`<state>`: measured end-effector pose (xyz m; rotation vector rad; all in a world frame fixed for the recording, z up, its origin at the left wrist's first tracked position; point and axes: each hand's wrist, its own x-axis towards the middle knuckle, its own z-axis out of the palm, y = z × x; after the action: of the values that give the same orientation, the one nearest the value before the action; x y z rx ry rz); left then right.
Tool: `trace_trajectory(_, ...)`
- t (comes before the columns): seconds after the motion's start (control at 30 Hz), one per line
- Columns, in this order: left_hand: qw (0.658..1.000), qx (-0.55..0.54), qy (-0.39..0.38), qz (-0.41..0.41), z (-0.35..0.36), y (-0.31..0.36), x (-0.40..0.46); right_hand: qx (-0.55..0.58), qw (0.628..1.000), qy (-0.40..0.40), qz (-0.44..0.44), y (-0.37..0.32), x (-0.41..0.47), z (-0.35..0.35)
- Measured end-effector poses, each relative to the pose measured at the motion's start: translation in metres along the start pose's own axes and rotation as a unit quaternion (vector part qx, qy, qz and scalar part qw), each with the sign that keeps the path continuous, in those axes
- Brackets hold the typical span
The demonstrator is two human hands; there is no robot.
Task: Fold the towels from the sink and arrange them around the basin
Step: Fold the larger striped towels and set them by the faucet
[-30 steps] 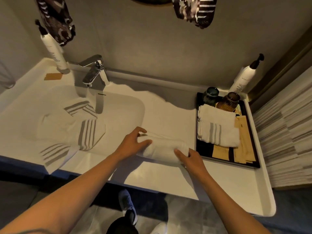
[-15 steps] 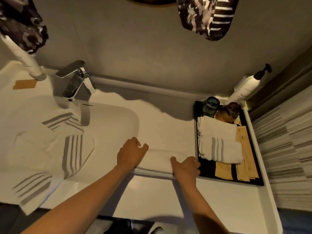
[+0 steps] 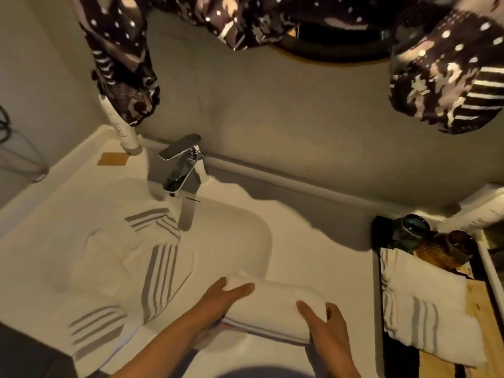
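Both hands are now gripping the folded towel [image 3: 268, 309] closer to the counter's [image 3: 321, 249] front edge than half a second ago. Bare counter is lying open between basin [image 3: 253, 236] and black tray [image 3: 392, 353]. Left hand [image 3: 218, 302] is clamping its left end, right hand [image 3: 326, 330] its right end. White and plump, it is showing thin stripes along the near edge.

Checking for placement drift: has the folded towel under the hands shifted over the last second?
Yes. The folded towel has slid left, away from the black tray and toward the basin.
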<state>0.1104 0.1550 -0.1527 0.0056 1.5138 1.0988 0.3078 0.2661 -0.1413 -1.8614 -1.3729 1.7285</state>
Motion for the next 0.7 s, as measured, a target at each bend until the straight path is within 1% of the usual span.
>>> trace_trajectory(0.07,0.998,-0.011,0.024,0.049,-0.011,0.021,0.014,0.034,0.999,0.004,-0.041,-0.027,0.002,0.017)
trace_trajectory(0.17,0.986,-0.053,0.069,0.142,-0.022,0.084,0.040,0.096,0.990,0.020,-0.104,-0.082,0.024,0.054)
trace_trajectory(0.2,0.981,-0.079,0.073,0.164,-0.026,0.108,0.052,0.113,0.985,0.029,-0.128,-0.103,0.039,0.070)
trace_trajectory(0.27,0.970,-0.143,0.090,0.178,-0.033,0.142,0.073,0.131,0.977,0.040,-0.166,-0.142,0.065,0.098)
trace_trajectory(0.3,0.963,-0.148,0.126,0.188,-0.033,0.148,0.079,0.131,0.974,0.045,-0.177,-0.157,0.078,0.110)
trace_trajectory(0.33,0.954,-0.111,0.185,0.208,-0.038,0.149,0.085,0.125,0.974,0.045,-0.185,-0.171,0.095,0.128)
trace_trajectory(0.37,0.941,-0.029,0.245,0.233,-0.043,0.143,0.088,0.112,0.976,0.043,-0.180,-0.180,0.113,0.146)
trace_trajectory(0.4,0.922,0.068,0.273,0.265,-0.045,0.132,0.086,0.088,0.981,0.041,-0.166,-0.185,0.129,0.163)
trace_trajectory(0.43,0.895,0.179,0.269,0.308,-0.050,0.120,0.085,0.056,0.988,0.038,-0.142,-0.190,0.142,0.181)
trace_trajectory(0.47,0.853,0.294,0.246,0.355,-0.052,0.110,0.082,0.020,0.991,0.039,-0.125,-0.191,0.154,0.196)
trace_trajectory(0.5,0.791,0.404,0.226,0.400,-0.057,0.105,0.087,-0.008,0.992,0.047,-0.118,-0.193,0.164,0.208)
trace_trajectory(0.53,0.728,0.490,0.213,0.430,-0.058,0.105,0.092,-0.046,0.989,0.060,-0.126,-0.195,0.172,0.212)
trace_trajectory(0.57,0.674,0.549,0.212,0.447,-0.064,0.114,0.102,-0.100,0.984,0.059,-0.134,-0.198,0.179,0.218)
trace_trajectory(0.6,0.643,0.591,0.215,0.437,-0.066,0.123,0.111,-0.165,0.975,0.056,-0.134,-0.200,0.183,0.217)
trace_trajectory(0.63,0.628,0.624,0.212,0.414,-0.067,0.135,0.121,-0.229,0.964,0.060,-0.125,-0.203,0.188,0.213)
trace_trajectory(0.67,0.625,0.652,0.203,0.379,-0.065,0.148,0.131,-0.269,0.955,0.068,-0.107,-0.208,0.188,0.204)
trace_trajectory(0.7,0.622,0.675,0.200,0.343,-0.066,0.157,0.136,-0.281,0.952,0.080,-0.093,-0.209,0.185,0.199)
